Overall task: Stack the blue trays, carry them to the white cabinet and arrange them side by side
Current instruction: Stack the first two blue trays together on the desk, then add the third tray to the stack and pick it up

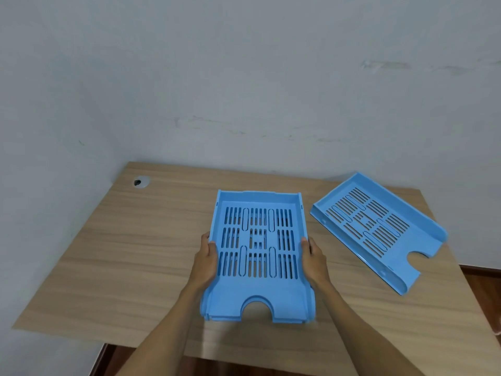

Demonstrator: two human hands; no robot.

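Note:
A blue slotted tray (257,299) lies in the middle of the wooden table (108,253), its notched end towards me. A second tray edge shows under its near end, so it looks nested on another tray. My left hand (206,261) grips its left side wall and my right hand (314,260) grips its right side wall. Another blue tray (379,226) lies apart at the right, turned at an angle, untouched. The white cabinet is not in view.
A grey cable grommet (141,182) sits in the table's back left corner. Pale walls stand behind and to the left of the table. Brown floor (482,289) shows past the right and near edges.

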